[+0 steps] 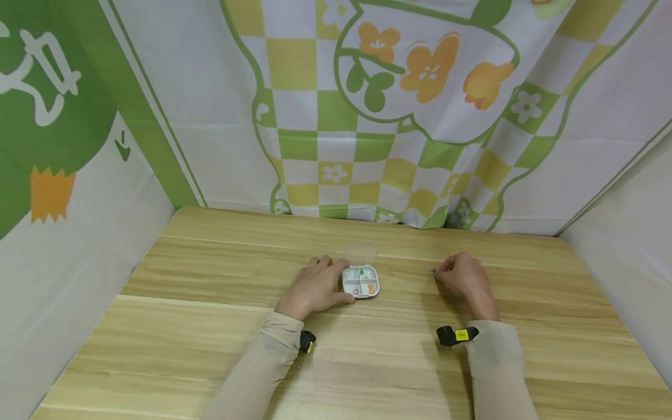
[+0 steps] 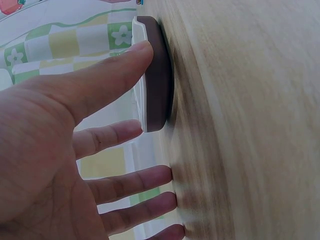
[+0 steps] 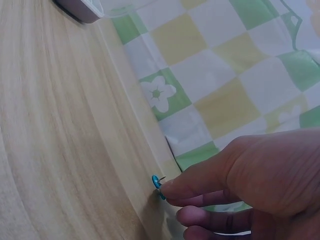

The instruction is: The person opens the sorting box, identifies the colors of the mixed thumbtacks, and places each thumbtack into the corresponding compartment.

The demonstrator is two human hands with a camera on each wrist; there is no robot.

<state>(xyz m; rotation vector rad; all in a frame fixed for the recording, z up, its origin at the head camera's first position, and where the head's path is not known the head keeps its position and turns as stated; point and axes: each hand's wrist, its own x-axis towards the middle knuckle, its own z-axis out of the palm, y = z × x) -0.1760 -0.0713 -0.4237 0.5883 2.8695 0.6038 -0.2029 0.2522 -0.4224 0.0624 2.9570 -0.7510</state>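
A small white pill box (image 1: 360, 282) with four compartments sits on the table, its clear lid (image 1: 361, 253) tipped back. Inside lie a green piece (image 1: 362, 272), a gold round piece (image 1: 356, 291) and orange pieces (image 1: 370, 288). My left hand (image 1: 318, 287) holds the box between thumb and index finger at its left side; the other fingers stretch out past it, tips at the table. To the right of the box, my right hand (image 1: 464, 280) pinches a blue thumbtack (image 3: 156, 181) between thumb and index finger, low over the wood, its thin pin showing.
The wooden table (image 1: 220, 338) ends at the back against a checked, flowered curtain (image 1: 341, 157). White and green cloth (image 1: 63, 262) closes the left side, and a white wall (image 1: 625, 216) stands at the right. Each wrist wears a small black camera (image 1: 454, 335).
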